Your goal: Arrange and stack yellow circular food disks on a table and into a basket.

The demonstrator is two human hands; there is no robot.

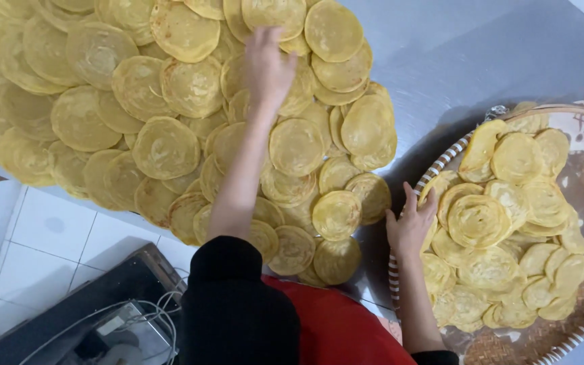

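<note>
While left hand (267, 67) reaches far, fingers curled together on yellow round crackers (170, 145) spread over steel table (441, 61) | right hand (410, 226) fingers apart, steadying woven tray (434, 169) rim, half-filled.

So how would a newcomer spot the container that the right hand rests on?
Look to the right side of the metal table, away from the big spread of yellow discs. The right hand rests on the striped rim of a round woven tray, the only container there, itself heaped with discs.
</note>
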